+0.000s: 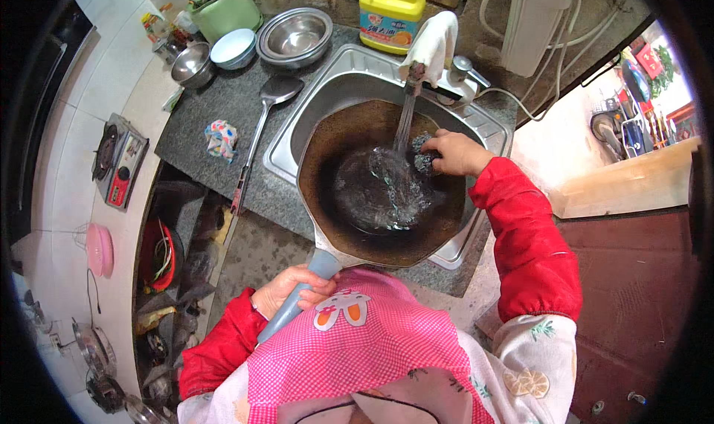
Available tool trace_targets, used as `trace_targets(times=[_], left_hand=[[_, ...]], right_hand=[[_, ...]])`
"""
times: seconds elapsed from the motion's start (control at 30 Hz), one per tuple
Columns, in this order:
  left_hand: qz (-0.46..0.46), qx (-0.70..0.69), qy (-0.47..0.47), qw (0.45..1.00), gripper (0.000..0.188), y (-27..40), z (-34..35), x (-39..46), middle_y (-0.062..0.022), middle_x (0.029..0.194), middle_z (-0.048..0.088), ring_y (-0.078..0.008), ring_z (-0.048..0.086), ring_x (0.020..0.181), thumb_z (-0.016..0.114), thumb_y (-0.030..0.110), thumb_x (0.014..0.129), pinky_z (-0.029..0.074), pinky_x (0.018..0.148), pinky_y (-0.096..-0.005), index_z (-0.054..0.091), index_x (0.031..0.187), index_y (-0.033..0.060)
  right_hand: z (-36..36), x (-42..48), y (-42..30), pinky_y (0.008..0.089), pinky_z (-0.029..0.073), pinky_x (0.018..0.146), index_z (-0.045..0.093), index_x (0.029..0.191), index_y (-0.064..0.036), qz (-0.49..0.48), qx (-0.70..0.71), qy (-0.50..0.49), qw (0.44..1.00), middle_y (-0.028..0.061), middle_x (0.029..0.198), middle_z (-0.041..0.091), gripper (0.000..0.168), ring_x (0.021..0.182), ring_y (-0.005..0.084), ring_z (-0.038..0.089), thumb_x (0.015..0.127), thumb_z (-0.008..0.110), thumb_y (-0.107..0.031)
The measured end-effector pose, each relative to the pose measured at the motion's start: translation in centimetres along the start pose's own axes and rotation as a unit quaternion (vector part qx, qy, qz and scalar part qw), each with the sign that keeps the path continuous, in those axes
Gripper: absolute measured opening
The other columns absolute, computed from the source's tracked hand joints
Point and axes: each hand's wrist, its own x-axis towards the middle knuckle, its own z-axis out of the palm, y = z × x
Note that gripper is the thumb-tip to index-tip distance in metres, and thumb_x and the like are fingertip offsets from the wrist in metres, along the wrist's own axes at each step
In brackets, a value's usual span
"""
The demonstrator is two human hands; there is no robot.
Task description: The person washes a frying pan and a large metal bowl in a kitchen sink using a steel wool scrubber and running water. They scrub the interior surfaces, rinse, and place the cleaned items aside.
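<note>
A large dark wok (329, 145) rests over the stainless steel sink (281, 156). My left hand (298, 290) is closed around its grey-blue handle (279, 319), close to my pink checked apron (346, 357). In my right hand (454, 153) is a dark scouring pad (422, 145), held at the wok's right inner side. Water (406, 117) runs from the faucet, which has a white cloth (438, 36) draped over it, and pools in the wok.
A metal spatula (259, 125) and a crumpled colourful cloth (221, 139) lie on the counter left of the sink. Behind stand steel bowls (294, 36), a light blue bowl (233, 47) and a yellow detergent jug (390, 19). A white filter housing (532, 28) stands back right.
</note>
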Motion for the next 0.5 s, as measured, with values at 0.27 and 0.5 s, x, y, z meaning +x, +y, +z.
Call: trace_targets(times=[0.27, 0.5], left_hand=[[-0.038, 0.016, 0.050, 0.998, 0.040, -0.7, -1.5, 0.0, 0.0012, 0.068, 0.040, -0.0021, 0.034, 0.045, 0.047, 0.039, 0.095, 0.032, 0.036, -0.0161, 0.046, 0.107, 0.0006], [-0.028, 0.148, 0.083, 0.985, 0.048, -0.1, -1.5, 0.5, 0.0025, 0.067, 0.040, -0.0005, 0.031, 0.045, 0.037, 0.052, 0.095, 0.028, 0.036, -0.0146, 0.046, 0.101, 0.0047]], right_hand=[[2.2, 4.2, -2.4, 0.0437, 0.049, 0.085, 0.064, 0.103, -0.003, 0.085, -0.080, -0.048, 0.992, 0.0222, 0.099, 0.064, 0.034, 0.097, 0.0364, 0.060, 0.072, 0.062, -0.016], [9.0, 7.2, -11.7, 0.0441, 0.046, 0.087, 0.059, 0.114, -0.011, -0.203, 0.041, 0.051, 0.977, 0.0223, 0.105, 0.054, 0.043, 0.097, 0.0387, 0.056, 0.071, 0.065, -0.018]])
